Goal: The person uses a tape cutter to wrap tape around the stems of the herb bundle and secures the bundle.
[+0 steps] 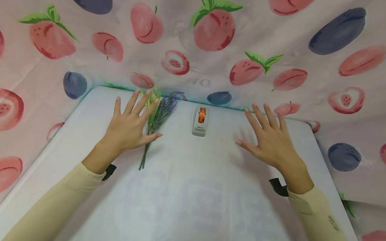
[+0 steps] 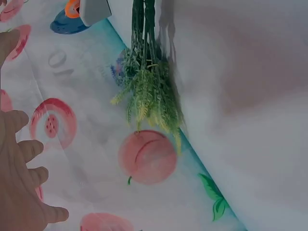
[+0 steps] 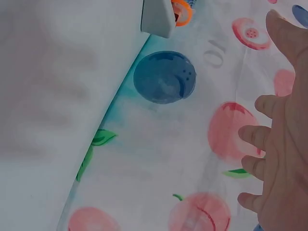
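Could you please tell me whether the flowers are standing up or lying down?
Lying down: the head view shows the flowers and stems stretched along the table.

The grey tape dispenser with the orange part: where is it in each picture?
Head: tape dispenser near the centre.
Left wrist: at the top edge, left of centre, partly cut off.
Right wrist: at the top edge, near the middle, partly cut off.
Shared landmark: the dark blue printed fruit close to it.

Grey tape dispenser (image 1: 199, 130), yellow-purple sprigs (image 1: 155, 121) lying nearby, perhaps artificial
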Demonstrator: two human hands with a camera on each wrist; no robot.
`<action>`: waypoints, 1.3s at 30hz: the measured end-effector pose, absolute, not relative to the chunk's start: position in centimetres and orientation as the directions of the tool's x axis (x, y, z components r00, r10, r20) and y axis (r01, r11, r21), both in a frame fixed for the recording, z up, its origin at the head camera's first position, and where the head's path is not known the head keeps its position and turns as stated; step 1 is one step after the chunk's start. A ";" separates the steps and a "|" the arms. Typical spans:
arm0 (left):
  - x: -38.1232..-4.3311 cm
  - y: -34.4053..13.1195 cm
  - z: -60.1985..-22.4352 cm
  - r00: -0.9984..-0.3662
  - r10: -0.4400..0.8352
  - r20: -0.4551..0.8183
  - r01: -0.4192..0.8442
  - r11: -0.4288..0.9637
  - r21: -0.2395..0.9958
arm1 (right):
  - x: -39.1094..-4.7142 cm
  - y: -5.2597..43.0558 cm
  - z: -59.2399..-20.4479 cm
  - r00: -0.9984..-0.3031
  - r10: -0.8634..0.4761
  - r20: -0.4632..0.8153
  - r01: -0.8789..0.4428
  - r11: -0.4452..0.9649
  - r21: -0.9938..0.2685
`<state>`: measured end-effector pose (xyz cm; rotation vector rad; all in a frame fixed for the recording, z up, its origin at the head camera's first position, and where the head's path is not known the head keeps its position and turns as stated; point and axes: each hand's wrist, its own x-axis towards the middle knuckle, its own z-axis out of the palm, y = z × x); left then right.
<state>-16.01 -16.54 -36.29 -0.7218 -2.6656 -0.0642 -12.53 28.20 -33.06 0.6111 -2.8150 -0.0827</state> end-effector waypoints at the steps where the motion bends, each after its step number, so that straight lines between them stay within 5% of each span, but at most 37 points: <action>1: -16.1 -16.3 -36.3 -0.791 0.482 0.377 0.499 0.865 -0.057 | -12.6 28.1 -33.1 -0.880 -0.412 0.235 -0.398 0.911 0.107; 19: -19.1 -11.8 -36.9 -0.713 0.515 0.476 0.631 0.767 0.115 | -14.7 25.9 -33.5 -0.848 -0.407 0.339 -0.449 0.892 -0.050; 30: -21.0 -8.8 -38.2 -0.832 0.425 0.356 0.555 0.637 0.535 | -16.5 24.9 -34.1 -0.872 -0.329 0.363 -0.449 0.832 -0.324; 39: -23.0 -6.7 -39.7 -0.870 0.438 0.227 0.440 0.483 0.757 | -18.1 24.4 -34.7 -0.878 -0.308 0.367 -0.447 0.801 -0.399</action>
